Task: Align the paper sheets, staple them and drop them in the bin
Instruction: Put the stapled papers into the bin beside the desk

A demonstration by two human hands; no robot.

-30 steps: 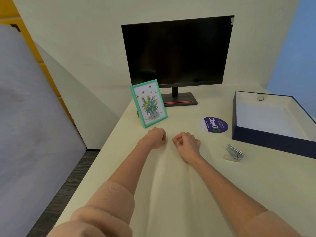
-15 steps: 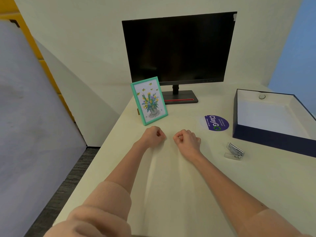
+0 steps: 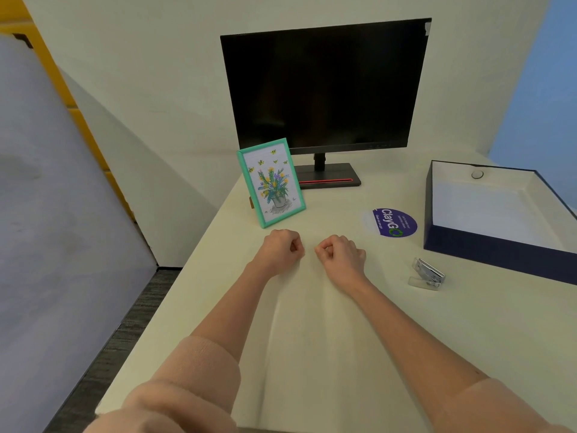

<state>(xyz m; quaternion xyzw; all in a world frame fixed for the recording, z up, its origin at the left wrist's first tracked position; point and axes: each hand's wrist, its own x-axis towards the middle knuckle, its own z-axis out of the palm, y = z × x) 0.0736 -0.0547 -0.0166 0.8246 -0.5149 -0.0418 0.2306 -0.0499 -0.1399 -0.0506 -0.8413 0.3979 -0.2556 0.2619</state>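
Pale cream paper sheets (image 3: 312, 332) lie lengthwise between my forearms and almost match the desk (image 3: 468, 323) in colour. My left hand (image 3: 281, 250) and my right hand (image 3: 342, 253) are curled into fists side by side at the sheets' far edge, and seem to pinch it. A long crease runs down the sheets' left side. A small clear-and-metal stapler (image 3: 427, 273) lies on the desk to the right of my right hand, apart from it. Beyond it stands the bin, an open navy box (image 3: 499, 251) with a white inside.
A dark monitor (image 3: 324, 85) stands at the back of the desk. A green-framed flower picture (image 3: 271, 182) leans just beyond my left hand. A round purple sticker (image 3: 395, 222) lies between my right hand and the box. The desk's left edge drops to grey carpet (image 3: 125, 339).
Both fists have stayed at the sheets' far edge, with only a slight shift. The ripple in the paper between my arms looks flatter. The stapler and the box have not moved.
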